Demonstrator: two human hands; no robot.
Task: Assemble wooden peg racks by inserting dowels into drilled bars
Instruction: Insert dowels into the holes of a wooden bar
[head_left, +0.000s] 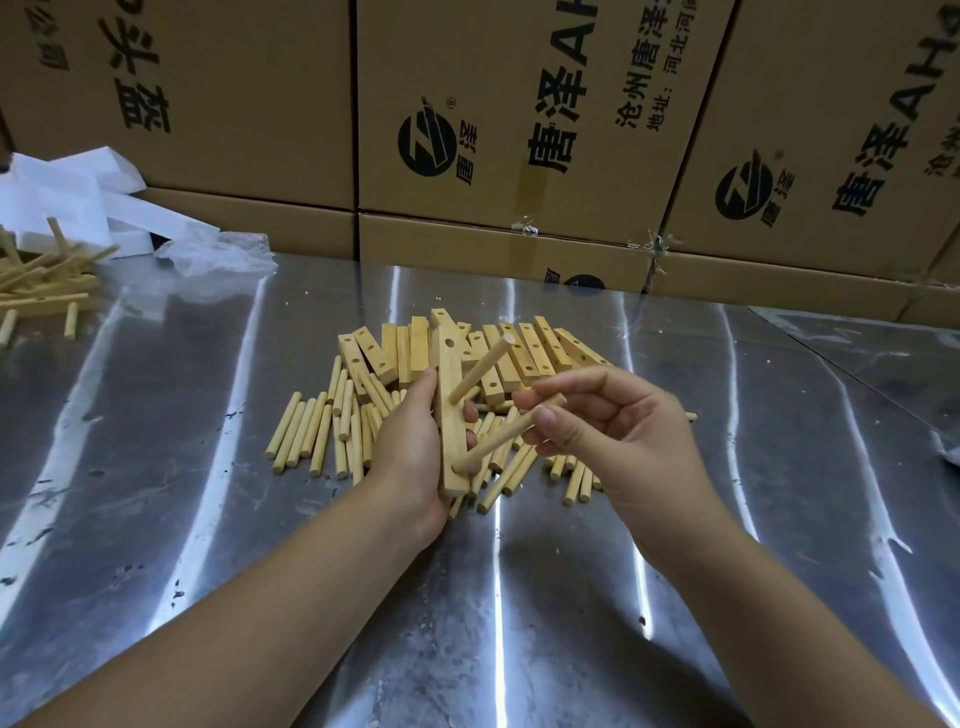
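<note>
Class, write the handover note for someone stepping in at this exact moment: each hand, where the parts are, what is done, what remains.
Left hand: grips the drilled bar upright above the table.
Right hand: pinches the lower dowel, its tip at the bar's bottom hole; whether it is fully seated cannot be told.
Done: middle dowel is in its hole.
Left: seat the lower dowel, then fill the empty top hole.
Supplies: loose dowels and spare bars on the metal table just behind the hands; a pile of more bars and dowels far left.
</note>
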